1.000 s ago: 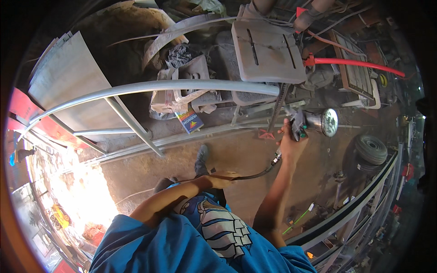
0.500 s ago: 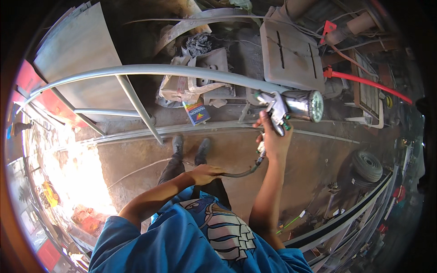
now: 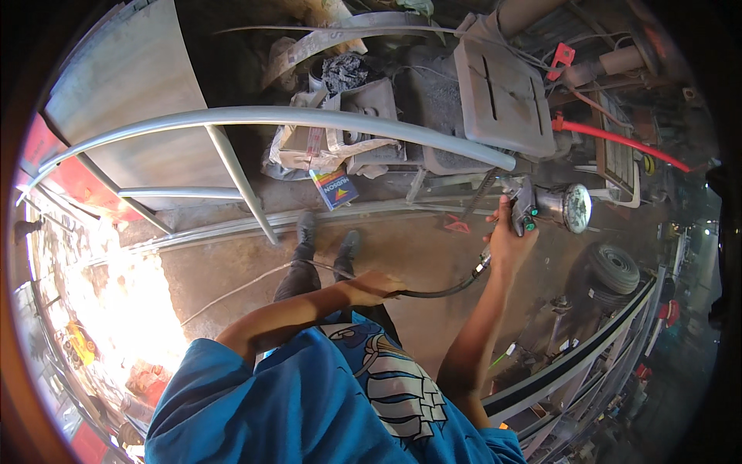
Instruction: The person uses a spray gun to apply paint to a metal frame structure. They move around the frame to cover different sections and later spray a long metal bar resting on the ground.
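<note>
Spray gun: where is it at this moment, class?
In the head view, the spray gun is right of centre, held in the person's right hand, just below the right end of the long pale metal tube.

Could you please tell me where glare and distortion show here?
Head view: glare washes the sunlit patch at left nearly white; same view: the silvery tube looks bowed, perhaps partly from the fisheye; same view: highlights glint on the spray gun.

The right hand (image 3: 512, 241) hides part of the spray gun (image 3: 525, 204), the left hand (image 3: 372, 288) covers some hose (image 3: 442, 293), and the lower edge cuts off the shirt (image 3: 263, 398).
</note>
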`<act>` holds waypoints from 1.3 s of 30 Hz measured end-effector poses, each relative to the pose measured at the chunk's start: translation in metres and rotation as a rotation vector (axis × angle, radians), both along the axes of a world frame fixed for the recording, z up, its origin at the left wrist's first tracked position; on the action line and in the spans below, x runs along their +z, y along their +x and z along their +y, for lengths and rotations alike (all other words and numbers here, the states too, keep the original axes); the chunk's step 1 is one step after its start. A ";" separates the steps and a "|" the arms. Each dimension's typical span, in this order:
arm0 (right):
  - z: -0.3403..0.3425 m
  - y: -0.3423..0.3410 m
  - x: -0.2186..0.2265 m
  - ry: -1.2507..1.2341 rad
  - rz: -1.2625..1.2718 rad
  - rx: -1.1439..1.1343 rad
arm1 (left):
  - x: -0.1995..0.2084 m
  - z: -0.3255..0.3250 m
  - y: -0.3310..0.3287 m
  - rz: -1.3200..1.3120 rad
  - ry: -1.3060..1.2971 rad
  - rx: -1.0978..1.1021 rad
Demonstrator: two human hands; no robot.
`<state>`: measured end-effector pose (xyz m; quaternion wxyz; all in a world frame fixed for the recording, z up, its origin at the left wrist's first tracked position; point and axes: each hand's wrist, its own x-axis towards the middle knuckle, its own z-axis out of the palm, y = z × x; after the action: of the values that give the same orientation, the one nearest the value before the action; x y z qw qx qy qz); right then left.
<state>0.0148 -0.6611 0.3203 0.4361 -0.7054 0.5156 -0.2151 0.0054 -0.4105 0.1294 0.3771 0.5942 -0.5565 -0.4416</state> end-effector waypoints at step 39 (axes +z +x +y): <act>0.102 0.049 -0.021 -0.115 0.022 -0.084 | -0.002 0.092 0.074 0.070 0.151 -0.176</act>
<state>0.0641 -0.5595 0.2995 0.3799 -0.7094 0.5362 -0.2548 0.0797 -0.3187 0.1274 0.3101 0.5542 -0.5581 -0.5341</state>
